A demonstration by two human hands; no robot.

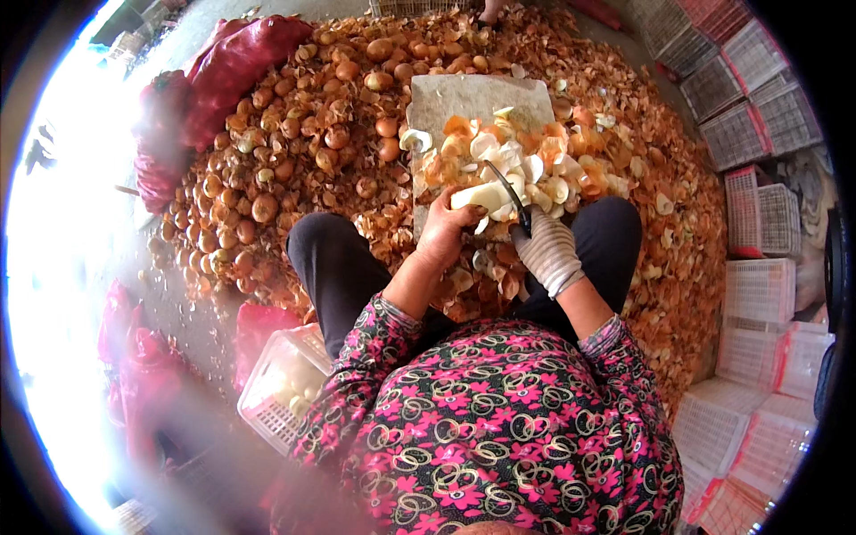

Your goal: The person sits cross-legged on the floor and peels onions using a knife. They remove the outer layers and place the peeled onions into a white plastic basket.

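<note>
My bare left hand (449, 224) holds a pale peeled onion (480, 196) between thumb and fingers. My right hand (545, 249), in a whitish knit glove, grips the black handle of a knife with a dark, narrow blade (506, 184); its blade lies just right of the onion. Both hands are close together over a worn board (478, 100). Onion skins and pale outer layers (515, 157) are heaped on the board's near part, beyond my hands. Unpeeled brown onions (336, 137) lie in a wide pile to the left of the board.
Loose skins (675, 287) cover the floor at the right. Red mesh sacks (234, 67) lie at the upper left. A white plastic basket (267, 388) with pale onions stands by my left side. Stacked plastic crates (760, 291) line the right. Part of another person's hand (491, 12) shows at the top.
</note>
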